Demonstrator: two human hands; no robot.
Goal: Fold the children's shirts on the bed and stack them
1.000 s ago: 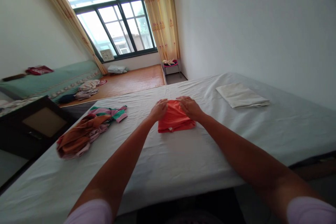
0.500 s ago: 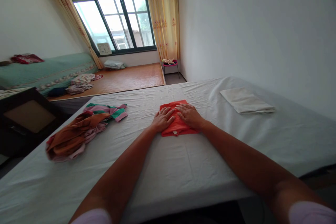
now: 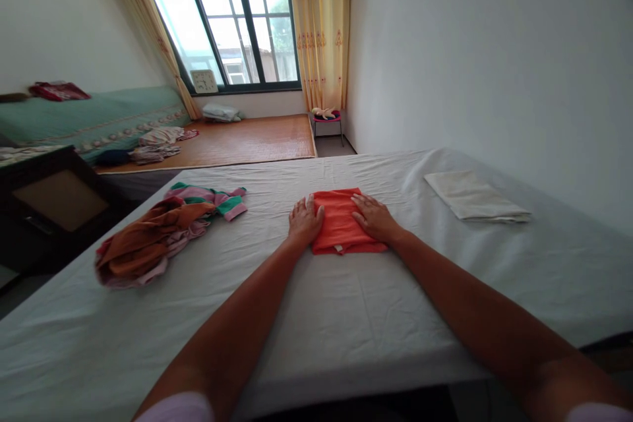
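Observation:
A folded orange garment (image 3: 340,219) lies flat on the white sheet (image 3: 316,316), a small pale label at its near edge. Against its left side rests my left hand (image 3: 304,219), palm down, fingers pointing away and the thumb at the cloth's edge. My right hand (image 3: 374,216) lies flat over the garment's right side with its fingers spread. Both hands are open and grip nothing. To the left is a loose heap of clothes, with a brown garment (image 3: 155,237) on top of a pink and green striped one (image 3: 230,201).
A folded cream cloth (image 3: 477,196) lies on the right of the sheet, near the white wall (image 3: 475,53). Beyond are a low brown bed platform (image 3: 257,138) and a small pink stool (image 3: 327,117). A dark cabinet (image 3: 49,204) stands at the left.
My hands have slid apart from the garment's middle to its left and right sides, uncovering its centre. The whole view has shifted slightly.

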